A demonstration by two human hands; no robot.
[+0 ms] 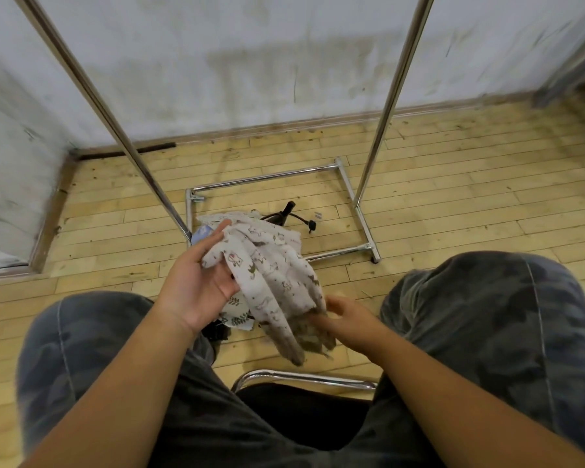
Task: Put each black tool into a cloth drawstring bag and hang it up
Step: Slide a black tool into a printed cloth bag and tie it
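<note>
Grip: printed cloth bag (267,275) is held at both ends. The upper edge is pinched between thumb and fingers of the left hand (200,282). The bunched lower end is gripped by the curled fingers of the right hand (347,315), though detail is blurred. The bag is held above the floor, between the knees. Black tool (282,214) with cord is seen on the floor inside the rack base (264,179), beyond the bag. Leaf-print cloth (237,314) is seen below the left hand.

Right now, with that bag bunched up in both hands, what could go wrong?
The cloth bag is bunched between the left hand and right hand, so finding its mouth may take fumbling. The black tool lies on the floor inside the rack base; its trailing cord might snag a bar when lifted.
</note>
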